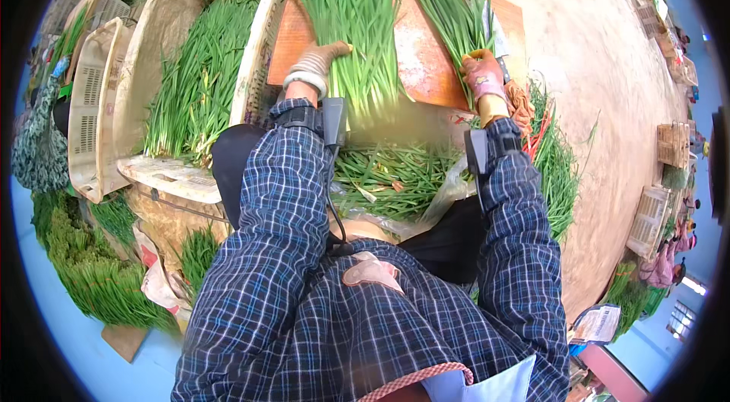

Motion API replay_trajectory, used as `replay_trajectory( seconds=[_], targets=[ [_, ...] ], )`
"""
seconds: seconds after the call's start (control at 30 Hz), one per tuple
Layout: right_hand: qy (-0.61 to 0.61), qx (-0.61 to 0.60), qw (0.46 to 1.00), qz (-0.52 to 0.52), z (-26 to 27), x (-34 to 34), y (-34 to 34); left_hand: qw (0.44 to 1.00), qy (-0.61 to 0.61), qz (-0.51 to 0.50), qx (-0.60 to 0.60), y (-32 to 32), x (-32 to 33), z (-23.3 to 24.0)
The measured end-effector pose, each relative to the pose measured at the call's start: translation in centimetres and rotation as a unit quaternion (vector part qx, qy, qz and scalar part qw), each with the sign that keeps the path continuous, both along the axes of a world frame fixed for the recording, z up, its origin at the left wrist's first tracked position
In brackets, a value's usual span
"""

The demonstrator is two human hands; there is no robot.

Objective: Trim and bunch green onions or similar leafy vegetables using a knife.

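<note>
My left hand (316, 66), in a striped knit glove, is at the left side of a wide bundle of garlic chives (365, 48). Its thumb lies over the outer leaves; its other fingers are hidden. Farther right, my right hand (483, 75), in a pinkish glove with yellowed fingertips, grips a smaller bunch of chives (450, 14) near its pale stem ends. Both bunches lie over a reddish-brown board (421, 54), leaf tips pointing away from me. A knife (497, 31) lies just beyond my right hand, blade pointing away and handle partly covered.
A dirty white plastic crate (259, 42) on the left holds more chives (199, 71). Cut leaves (399, 179) lie on plastic sheeting (445, 191) between my knees. A brown cloth (519, 108) and red strips (536, 137) are at the right. Another crate (91, 111) stands far left.
</note>
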State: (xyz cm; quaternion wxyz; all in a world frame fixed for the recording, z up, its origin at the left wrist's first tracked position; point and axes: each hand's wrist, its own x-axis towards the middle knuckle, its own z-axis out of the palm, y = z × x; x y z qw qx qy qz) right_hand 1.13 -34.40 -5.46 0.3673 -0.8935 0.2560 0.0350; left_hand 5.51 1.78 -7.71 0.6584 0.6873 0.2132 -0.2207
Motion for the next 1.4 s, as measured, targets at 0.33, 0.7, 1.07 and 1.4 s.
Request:
replay_trajectory(
  seconds=[0.33, 0.7, 1.07, 1.4],
  targets=[
    [0.164, 0.168, 0.951, 0.202, 8.4, 0.1, 19.2, 0.997, -0.013, 0.004, 0.075, 0.2, -0.9, 2.0],
    [-0.122, 0.389, 0.883, 0.233, 10.8, 0.0, 16.9, 0.964, -0.134, -0.005, -0.229, -3.7, -3.2, 11.7],
    [-0.395, 0.132, 0.835, 0.359, 5.4, 1.1, 13.3, 0.928, -0.318, -0.121, -0.151, -6.6, -3.0, 10.9],
    [0.001, 0.718, 0.696, 0.008, 10.4, 0.0, 7.6, 0.977, -0.126, 0.004, -0.174, -15.2, -3.8, 11.8]
  ],
)
